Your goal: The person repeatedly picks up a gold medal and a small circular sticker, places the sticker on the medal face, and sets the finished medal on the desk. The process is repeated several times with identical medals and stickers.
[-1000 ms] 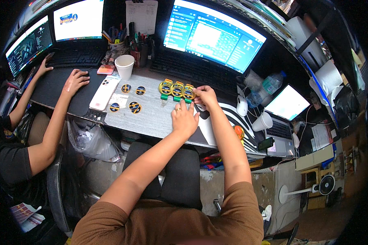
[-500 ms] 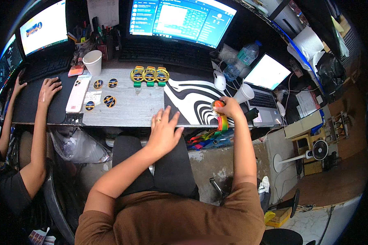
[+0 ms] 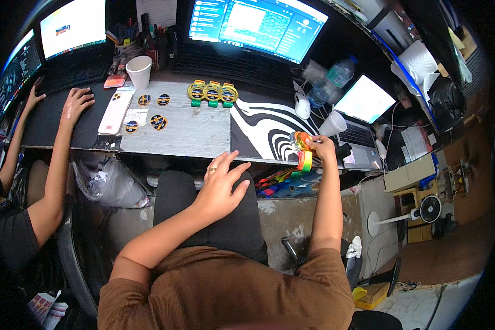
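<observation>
My right hand [image 3: 325, 149] pinches some shiny gold medals [image 3: 300, 140] over the black-and-white patterned mat [image 3: 258, 124]. Their bright ribbons [image 3: 304, 161] in red, yellow and green hang down past the desk's front edge. How many medals are stacked there I cannot tell. My left hand [image 3: 221, 186] is empty with its fingers spread, just in front of the desk edge and above my lap. Three gold medals [image 3: 212, 93] lie overlapping in a row near the keyboard, green ribbon showing below each. Several round dark discs with orange marks [image 3: 158, 122] lie farther left.
A white phone [image 3: 116, 113] and a paper cup [image 3: 139, 72] stand left of the discs. At the right are a mouse [image 3: 302, 105], a second cup [image 3: 333, 124], a water bottle [image 3: 340, 73] and a laptop [image 3: 357, 132]. Another person's hand [image 3: 78, 103] rests at the far left.
The view has shifted, so the desk appears farther right and higher. My right hand still holds the medals, whose faces now show more. My left hand has drawn slightly back from the desk edge.
</observation>
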{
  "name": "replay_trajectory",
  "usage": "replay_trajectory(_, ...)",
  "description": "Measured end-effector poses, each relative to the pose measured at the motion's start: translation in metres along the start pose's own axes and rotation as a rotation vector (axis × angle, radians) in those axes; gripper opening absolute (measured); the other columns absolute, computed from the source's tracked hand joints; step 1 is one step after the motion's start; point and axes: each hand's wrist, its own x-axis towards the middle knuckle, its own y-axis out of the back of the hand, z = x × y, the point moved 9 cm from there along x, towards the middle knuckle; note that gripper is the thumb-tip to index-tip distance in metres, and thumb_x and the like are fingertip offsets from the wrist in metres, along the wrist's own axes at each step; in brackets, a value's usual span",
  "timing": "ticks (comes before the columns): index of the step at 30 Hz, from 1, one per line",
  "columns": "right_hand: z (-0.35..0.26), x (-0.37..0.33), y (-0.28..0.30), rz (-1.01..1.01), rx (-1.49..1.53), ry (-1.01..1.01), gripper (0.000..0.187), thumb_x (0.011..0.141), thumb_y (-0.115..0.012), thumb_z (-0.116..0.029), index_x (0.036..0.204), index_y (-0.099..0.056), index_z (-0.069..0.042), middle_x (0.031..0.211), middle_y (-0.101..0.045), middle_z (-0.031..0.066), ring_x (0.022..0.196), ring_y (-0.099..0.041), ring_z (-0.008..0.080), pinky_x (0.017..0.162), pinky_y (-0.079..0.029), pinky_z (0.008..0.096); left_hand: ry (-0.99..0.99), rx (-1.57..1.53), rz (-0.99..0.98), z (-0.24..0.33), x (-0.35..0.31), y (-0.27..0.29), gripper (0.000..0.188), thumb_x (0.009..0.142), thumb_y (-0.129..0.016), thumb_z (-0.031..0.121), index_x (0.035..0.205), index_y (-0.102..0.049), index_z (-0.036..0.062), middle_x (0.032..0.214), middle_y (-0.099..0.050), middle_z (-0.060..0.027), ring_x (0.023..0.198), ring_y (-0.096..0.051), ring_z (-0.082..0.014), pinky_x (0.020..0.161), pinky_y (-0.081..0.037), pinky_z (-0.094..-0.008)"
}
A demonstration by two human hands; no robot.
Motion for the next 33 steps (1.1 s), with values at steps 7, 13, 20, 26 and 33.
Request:
replay_trajectory(7, -0.003, -0.005, 0.015, 0.313, -0.170, 0.216, 0.040, 0.066, -0.085, -0.026, 0.093, -0.069, -0.001, 0.070, -0.062, 0.0059, 0.062, -0.059, 0.0139, 0.058, -0.047, 0.0279, 0.052, -0.155, 0.034, -0.013, -0.017, 0.005, 0.037, 0.086, -0.063, 0.020, 0.120, -0.060, 0.0059, 0.129, -0.051, -0.0210, 0.125, -0.043, -0.0367, 0.104, -0.035, -0.0430)
replay_trajectory(13, -0.080, -0.070, -0.012, 0.110, 0.189, 0.293, 0.024, 0.075, -0.077, -0.005, 0.093, -0.062, -0.001, 0.074, -0.062, 0.0011, 0.061, -0.057, 0.0088, 0.056, -0.046, 0.0220, 0.569, -1.169, -0.455, -0.038, -0.041, -0.059, 0.064, 0.094, -0.042, 0.056, 0.127, -0.055, 0.0024, 0.124, -0.060, -0.0136, 0.105, -0.062, -0.0234, 0.091, -0.048, -0.0342)
replay_trajectory(20, -0.217, -0.269, -0.159, -0.916, 0.133, 0.886, 0.024, 0.070, -0.080, -0.009, 0.086, -0.064, -0.003, 0.081, -0.065, 0.0042, 0.079, -0.063, 0.0154, 0.070, -0.050, 0.0293, 0.637, -2.272, -0.743, 0.010, -0.054, -0.046, 0.101, 0.078, -0.021, 0.083, 0.138, -0.038, 0.0037, 0.138, -0.047, -0.0188, 0.125, -0.048, -0.0381, 0.104, -0.036, -0.0567)
replay_trajectory(26, -0.267, -0.230, -0.249, -1.048, 0.052, 0.848, 0.029, 0.077, -0.075, -0.024, 0.096, -0.068, -0.003, 0.095, -0.067, 0.0062, 0.081, -0.062, 0.0146, 0.072, -0.048, 0.0291, 0.598, -1.957, -0.208, -0.035, -0.064, 0.015, 0.052, 0.099, -0.039, 0.042, 0.145, -0.028, 0.0206, 0.139, -0.043, -0.0189, 0.111, -0.059, -0.0372, 0.089, -0.049, -0.0584)
replay_trajectory(33, -0.295, -0.117, -0.404, -0.197, -0.505, 0.876, 0.041, 0.080, -0.071, -0.032, 0.110, -0.067, -0.005, 0.101, -0.066, 0.0206, 0.094, -0.063, 0.0348, 0.084, -0.050, 0.0413, 0.452, -2.278, 0.005, -0.031, -0.073, 0.054, 0.057, 0.096, -0.042, 0.049, 0.145, -0.030, 0.0225, 0.137, -0.047, -0.0089, 0.113, -0.057, -0.0288, 0.093, -0.046, -0.0554)
